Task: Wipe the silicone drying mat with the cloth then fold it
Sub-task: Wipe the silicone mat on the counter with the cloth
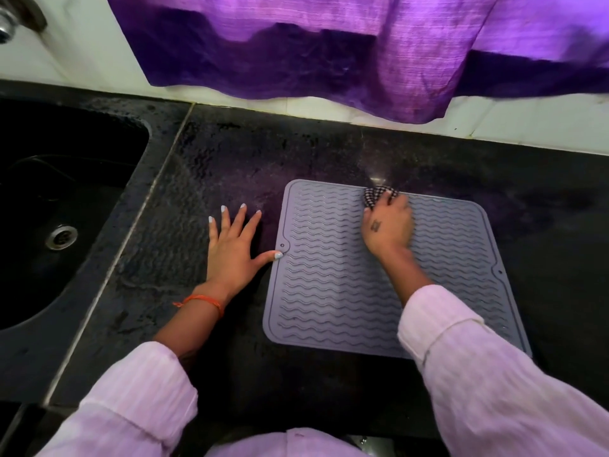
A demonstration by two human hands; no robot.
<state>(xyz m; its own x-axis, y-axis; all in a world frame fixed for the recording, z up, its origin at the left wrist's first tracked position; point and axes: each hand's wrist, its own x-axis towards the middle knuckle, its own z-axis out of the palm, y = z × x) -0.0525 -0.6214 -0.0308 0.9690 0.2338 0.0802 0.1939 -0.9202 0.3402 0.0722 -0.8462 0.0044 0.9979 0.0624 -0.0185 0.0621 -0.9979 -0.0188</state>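
Silicone drying mat (pixel 329 291): grey, wavy-ribbed, lying flat and fully unfolded on the dark stone tabletop (pixel 204 166), to the right of the sink (pixel 49 192). Its far edge runs near the wall; its near right corner is hidden under a sleeve. Laid flat so the whole ribbed face is open to wiping.

Cloth (pixel 375 194): small, dark-and-white checked, bunched into a wad at the mat's far edge, about midway along it. Bunching gives a firm pad to push along the grooves.

Right hand (pixel 389 229): palm down over the mat, fingers (pixel 395 199) clenched around the cloth and pressing it onto the mat's surface. Placement at the far edge suggests a stroke starting or ending there; direction cannot be told.

Left hand (pixel 232 245): flat on the tabletop just beside the mat's left edge, fingers spread and released, holding nothing. The thumb tip (pixel 278 255) touches the mat's edge beside the small hole in the rim, likely to stop the light mat sliding under the wiping pressure.

Curtain (pixel 329 54): purple, hanging above the back of the tabletop, clear of the work.

Stage, as judged: wiping under way; folding not yet begun, since the mat shows no crease or lifted corner.
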